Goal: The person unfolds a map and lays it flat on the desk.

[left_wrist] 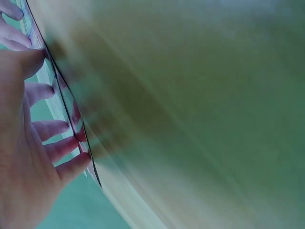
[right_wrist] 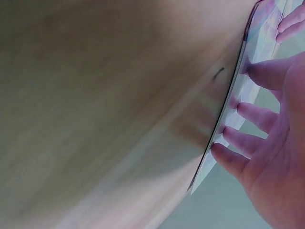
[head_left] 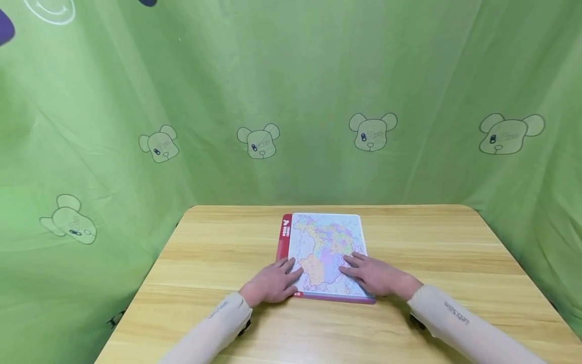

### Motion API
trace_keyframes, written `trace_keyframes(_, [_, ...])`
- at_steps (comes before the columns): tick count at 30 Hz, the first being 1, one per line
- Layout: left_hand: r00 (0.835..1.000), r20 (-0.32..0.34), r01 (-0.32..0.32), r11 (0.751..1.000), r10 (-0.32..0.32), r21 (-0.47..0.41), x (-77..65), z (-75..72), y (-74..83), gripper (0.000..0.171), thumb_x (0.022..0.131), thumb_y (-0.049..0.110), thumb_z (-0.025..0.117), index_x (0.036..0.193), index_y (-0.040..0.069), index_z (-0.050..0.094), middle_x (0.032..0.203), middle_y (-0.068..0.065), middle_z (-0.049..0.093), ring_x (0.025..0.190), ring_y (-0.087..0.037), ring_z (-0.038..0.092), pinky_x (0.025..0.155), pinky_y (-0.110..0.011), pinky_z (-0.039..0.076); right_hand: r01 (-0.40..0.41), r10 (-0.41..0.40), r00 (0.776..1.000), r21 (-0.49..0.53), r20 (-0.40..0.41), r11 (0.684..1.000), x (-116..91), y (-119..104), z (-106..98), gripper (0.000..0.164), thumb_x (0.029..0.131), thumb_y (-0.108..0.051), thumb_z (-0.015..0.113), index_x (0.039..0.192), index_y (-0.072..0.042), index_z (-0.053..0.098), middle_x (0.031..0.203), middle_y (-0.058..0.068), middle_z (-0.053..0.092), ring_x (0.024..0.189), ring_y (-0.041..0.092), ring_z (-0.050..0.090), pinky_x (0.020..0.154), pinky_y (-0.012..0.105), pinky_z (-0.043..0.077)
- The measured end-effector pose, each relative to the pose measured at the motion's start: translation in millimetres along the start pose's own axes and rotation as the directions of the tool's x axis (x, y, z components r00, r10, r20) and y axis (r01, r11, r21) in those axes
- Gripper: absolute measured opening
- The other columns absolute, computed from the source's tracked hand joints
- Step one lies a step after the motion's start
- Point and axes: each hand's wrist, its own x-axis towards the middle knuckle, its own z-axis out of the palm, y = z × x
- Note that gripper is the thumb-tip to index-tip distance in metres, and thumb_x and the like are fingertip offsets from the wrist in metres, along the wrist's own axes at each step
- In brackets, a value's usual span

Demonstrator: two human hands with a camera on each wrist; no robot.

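Map board (head_left: 329, 247), one: lying flat on the wood-grain surface (head_left: 318, 336), near the middle, its printed side facing up and showing pastel regions on a pale ground.

Red border (head_left: 283, 245), one: running along the map board's left side, bearing white markings; a purplish edge is showing along the near side. Whether these are belonging to a separate layer underneath, one cannot tell.

Left hand (head_left: 274, 283), one: resting at the map board's near left corner. Grip: fingers spreading apart, tips touching the board, pinching nothing.

Right hand (head_left: 379, 276), one: resting at the near part of the right side, opposite the left hand. Grip: fingers fanning out, tips lying on the printed side, likewise pinching nothing.

Sleeves, two, pale: covering both forearms, each bearing dark lettering; a dark object is showing beneath each cuff, too small to identify.

Green cloth (head_left: 313, 172): hanging behind the surface and along both sides, carrying printed bear heads (head_left: 261, 144) in outline.
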Motion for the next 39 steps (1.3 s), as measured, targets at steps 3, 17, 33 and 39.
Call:
trace_keyframes(3, [1.000,-0.012,-0.006,1.000,0.006,0.023,0.0,1.4,2.6,0.058,0.100,0.050,0.031,0.151,0.022,0.027,0.155,-0.012,0.021,0.140,-0.031,0.021,0.111,-0.042,0.025,-0.011,0.011,1.000,0.020,0.002,1.000,1,2,1,0.041,0.097,-0.014,0.048,0.137,-0.010,0.051,0.142,0.023,0.040,0.128,0.049,0.035,0.103,0.055,0.034])
trace_keyframes(17, [0.999,-0.008,0.050,0.998,-0.050,-0.031,1.4,1.6,-8.5,0.058,0.099,0.050,0.034,0.151,0.025,0.028,0.154,-0.010,0.024,0.140,-0.029,0.022,0.109,-0.043,0.031,0.019,-0.019,1.000,0.006,0.009,1.000,8,-14,6,0.044,0.098,-0.025,0.049,0.140,-0.013,0.048,0.143,0.021,0.040,0.129,0.047,0.035,0.105,0.053,0.033])
trace_keyframes(33, [0.998,0.017,0.064,0.995,-0.063,-0.080,-1.6,-0.9,-15.1,0.058,0.099,0.050,0.035,0.151,0.026,0.027,0.155,-0.009,0.022,0.141,-0.027,0.020,0.110,-0.041,0.028,0.003,-0.002,1.000,0.012,-0.006,1.000,17,-21,4,0.042,0.097,-0.022,0.050,0.138,-0.012,0.051,0.142,0.022,0.042,0.128,0.047,0.036,0.106,0.052,0.032])
trace_keyframes(39, [0.998,-0.017,0.056,0.998,-0.056,-0.028,-6.2,0.5,-17.3,0.060,0.099,0.049,0.035,0.150,0.018,0.030,0.154,-0.010,0.026,0.140,-0.027,0.024,0.111,-0.039,0.027,-0.011,0.009,0.999,0.044,0.034,0.999,24,-29,1,0.043,0.099,-0.025,0.047,0.140,-0.012,0.048,0.144,0.021,0.039,0.131,0.047,0.031,0.108,0.051,0.029])
